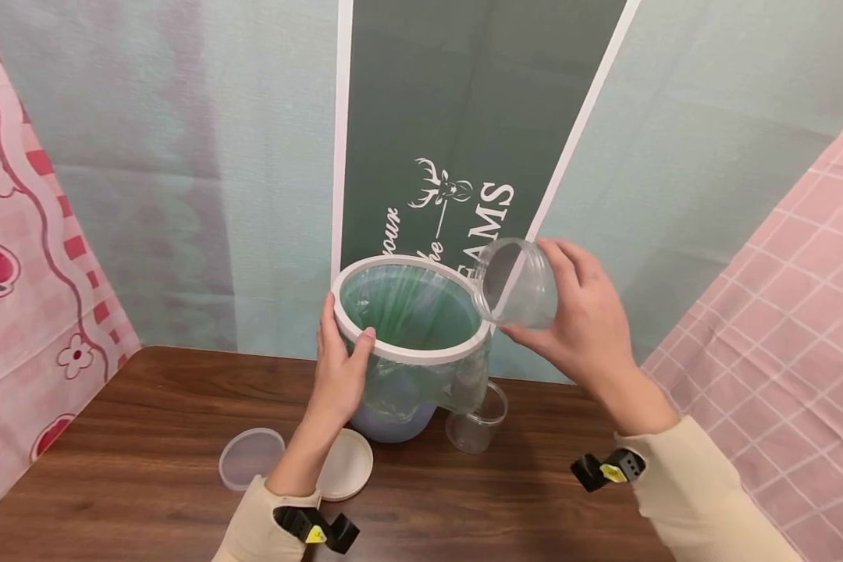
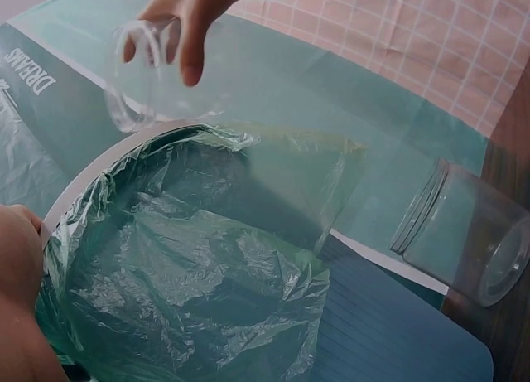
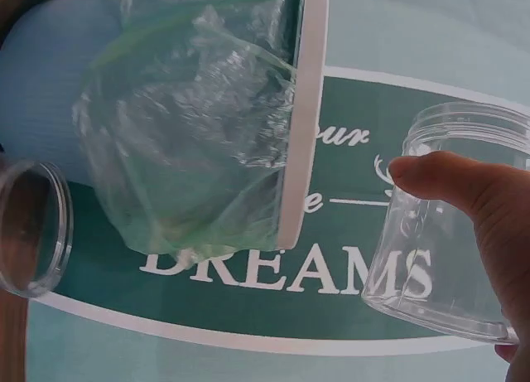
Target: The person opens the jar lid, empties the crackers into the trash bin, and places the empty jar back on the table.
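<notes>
A blue trash bin (image 1: 393,429) with a white rim ring (image 1: 421,357) stands on the table, lined with a thin green plastic bag (image 2: 190,282) that hangs over its outside. My left hand (image 1: 340,378) grips the ring on its left side, thumb over the rim. In my right hand (image 1: 593,328) is a clear plastic jar (image 3: 451,241), held in the air by the bin's right edge. The jar lies tipped on its side, its open mouth facing the bin; I see nothing inside it. The bin's bottom inside is hidden.
Another clear open jar (image 1: 474,429) stands on the wooden table (image 1: 147,437) close to the bin's right side. A translucent lid (image 1: 251,460) and an off-white round lid (image 1: 351,467) lie left of the bin. Printed curtains hang behind and at both sides.
</notes>
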{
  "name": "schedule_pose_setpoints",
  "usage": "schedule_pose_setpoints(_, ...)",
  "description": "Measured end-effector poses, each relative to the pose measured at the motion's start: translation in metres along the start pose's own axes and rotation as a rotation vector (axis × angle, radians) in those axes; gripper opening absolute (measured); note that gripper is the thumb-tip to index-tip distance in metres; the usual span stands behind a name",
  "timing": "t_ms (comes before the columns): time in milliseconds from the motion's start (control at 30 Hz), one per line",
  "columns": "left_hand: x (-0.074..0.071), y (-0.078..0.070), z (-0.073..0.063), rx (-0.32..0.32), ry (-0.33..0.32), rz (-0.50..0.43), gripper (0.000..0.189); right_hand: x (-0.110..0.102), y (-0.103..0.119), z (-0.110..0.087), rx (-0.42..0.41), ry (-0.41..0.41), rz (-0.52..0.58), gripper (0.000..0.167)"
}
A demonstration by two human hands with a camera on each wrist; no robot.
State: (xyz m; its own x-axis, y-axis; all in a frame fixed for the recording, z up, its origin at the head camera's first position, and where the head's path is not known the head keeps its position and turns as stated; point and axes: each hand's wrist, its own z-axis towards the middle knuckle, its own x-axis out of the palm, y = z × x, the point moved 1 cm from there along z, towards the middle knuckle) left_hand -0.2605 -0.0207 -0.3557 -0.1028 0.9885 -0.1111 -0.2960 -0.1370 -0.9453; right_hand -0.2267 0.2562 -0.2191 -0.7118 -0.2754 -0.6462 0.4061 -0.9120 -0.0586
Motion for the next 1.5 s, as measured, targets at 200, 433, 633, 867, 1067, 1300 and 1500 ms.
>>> schedule_pose_setpoints(200, 0.001, 0.001, 0.001, 0.009, -0.004, 0.008, 0.080, 0.003, -0.008, -0.028, 0.211, -0.041, 0.071, 0.116)
schedule_pose_setpoints(433, 0.000, 0.003, 0.002, 0.010, -0.009, 0.016, 0.080, 0.014, -0.026, -0.058, 0.444, -0.113, 0.139, 0.116)
schedule_pose_setpoints(633, 0.000, 0.003, 0.003, 0.017, -0.009, 0.016, 0.080, 0.023, -0.033, -0.084, 0.622, -0.197, 0.201, 0.118)
schedule_pose_setpoints(867, -0.001, 0.002, 0.003, 0.021, -0.020, 0.012, 0.080, 0.036, -0.034, -0.109, 0.709, -0.251, 0.242, 0.117)
schedule_pose_setpoints(1067, -0.001, 0.003, 0.002, 0.025, -0.019, 0.012, 0.080, 0.047, -0.038, -0.133, 0.794, -0.298, 0.270, 0.114)
schedule_pose_setpoints(1300, -0.001, 0.006, -0.003, 0.015, -0.031, 0.018, 0.081, 0.051, -0.034, -0.162, 1.057, -0.335, 0.393, 0.101)
schedule_pose_setpoints(1500, 0.000, 0.007, -0.004, 0.012, -0.007, 0.019, 0.082, 0.069, -0.034, -0.189, 1.106, -0.278, 0.420, 0.105)
